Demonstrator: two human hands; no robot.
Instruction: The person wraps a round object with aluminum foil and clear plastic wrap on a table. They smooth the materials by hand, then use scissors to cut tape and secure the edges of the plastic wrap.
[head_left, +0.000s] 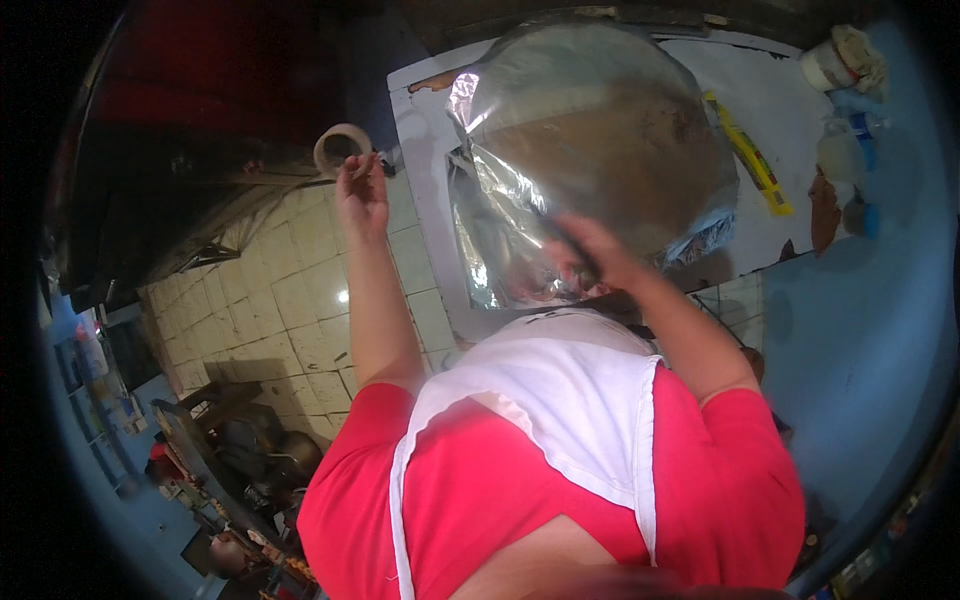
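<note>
My left hand (364, 196) is raised beyond the left side of the table, its fingers gripping a roll of tan tape (321, 154). My right hand (600, 251) is over the near part of a crinkled silver foil sheet (484, 225), closed around a dark, slim handled tool (576, 246). Motion blur hides what kind of tool it is. A large round panel (630, 142) lies beyond it, brown across the middle and greyish at the far side, with a shiny film over it. Foil bunches along its left and lower right rims.
The white table (787, 150) has chipped, peeling edges. On its right are a long yellow printed packet (750, 159), a white tub (823, 67), a translucent bottle (838, 154) and a torn brown piece (823, 214). Tiled floor (300, 300) shows left; a blue wall (847, 322) rises right.
</note>
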